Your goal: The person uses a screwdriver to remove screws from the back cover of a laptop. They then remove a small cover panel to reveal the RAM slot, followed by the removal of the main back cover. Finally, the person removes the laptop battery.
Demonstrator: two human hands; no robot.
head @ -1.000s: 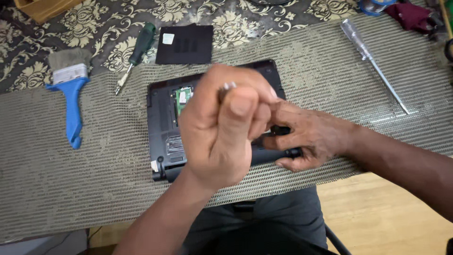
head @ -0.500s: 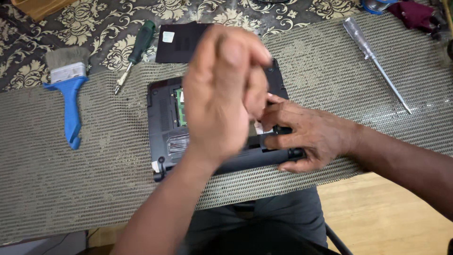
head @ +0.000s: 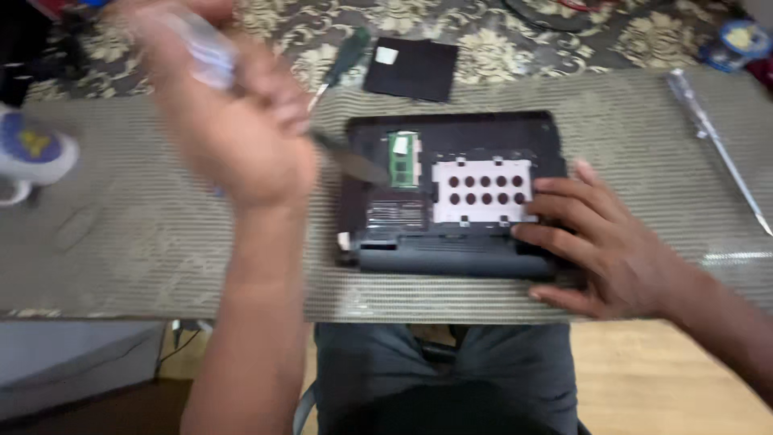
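Black laptop (head: 451,193), underside up with its bay uncovered, lies on the ribbed mat (head: 161,258). Right hand (head: 600,242) rests flat on its right edge, fingers spread. Left hand (head: 241,137), blurred, grips a screwdriver (head: 354,165) above the laptop's left edge.

One camera sits on my head and looks steeply down past my forearms onto the table (head: 161,266) with its ribbed grey-green mat. It is near enough that the black opened laptop base (head: 451,193) fills the middle. The patterned rug lies along the top edge, my lap at the bottom. There is no second view.
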